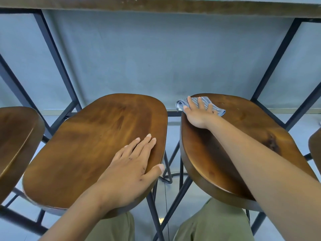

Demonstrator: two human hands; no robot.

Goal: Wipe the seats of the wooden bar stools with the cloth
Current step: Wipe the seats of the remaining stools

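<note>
Two wooden bar stool seats fill the view. My left hand (132, 164) lies flat on the right side of the middle seat (90, 146), with its thumb hooked over the seat's right edge. My right hand (199, 112) presses a folded grey striped cloth (205, 103) onto the far left corner of the right seat (243, 140). Its fingers are spread on top of the cloth. Part of the cloth hangs over the seat's far edge.
Parts of two more wooden seats show at the far left (15, 140) and the far right edge (315, 146). A high wooden counter (156, 6) on black metal legs (52, 54) stands behind the stools, against a grey wall. My knees are below the seats.
</note>
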